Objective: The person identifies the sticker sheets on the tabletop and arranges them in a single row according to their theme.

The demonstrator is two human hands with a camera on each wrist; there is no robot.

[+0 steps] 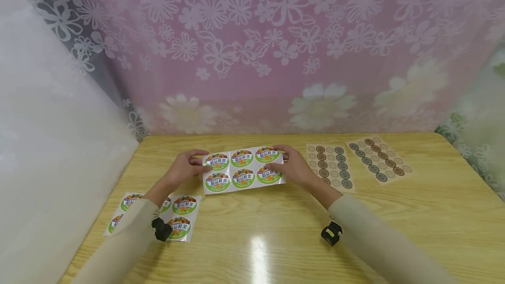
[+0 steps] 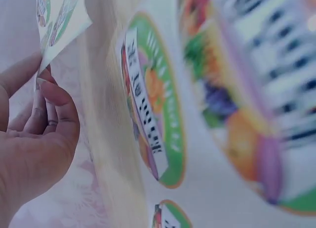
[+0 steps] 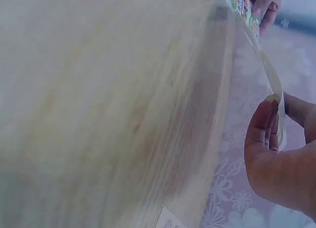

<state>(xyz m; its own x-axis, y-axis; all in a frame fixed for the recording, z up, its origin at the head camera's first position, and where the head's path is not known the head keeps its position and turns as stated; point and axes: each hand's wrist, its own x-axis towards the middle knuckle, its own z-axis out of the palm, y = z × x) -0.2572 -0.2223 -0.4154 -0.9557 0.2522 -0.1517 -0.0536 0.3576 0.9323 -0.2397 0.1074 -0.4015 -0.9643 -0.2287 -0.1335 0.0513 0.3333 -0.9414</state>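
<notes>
A white sheet of glossy oval fruit stickers (image 1: 243, 170) is held up above the table between both hands. My left hand (image 1: 184, 169) pinches its left edge with thumb and fingers, as the left wrist view also shows at the hand (image 2: 42, 119). At the opposite edge my right hand (image 1: 296, 166) pinches the sheet, thumb on the printed face. In the right wrist view the sheet looks thin and slightly bowed beyond the right hand (image 3: 281, 154). Under my left forearm a second sheet of the same stickers (image 1: 193, 214) lies on the table, partly covered by the sleeve.
Two tan sheets of small round stickers lie at the back right: one sheet (image 1: 333, 160) beside my right wrist, the other sheet (image 1: 380, 159) farther right. The wooden table (image 1: 252, 227) meets a flowered curtain (image 1: 244, 113) at its far edge.
</notes>
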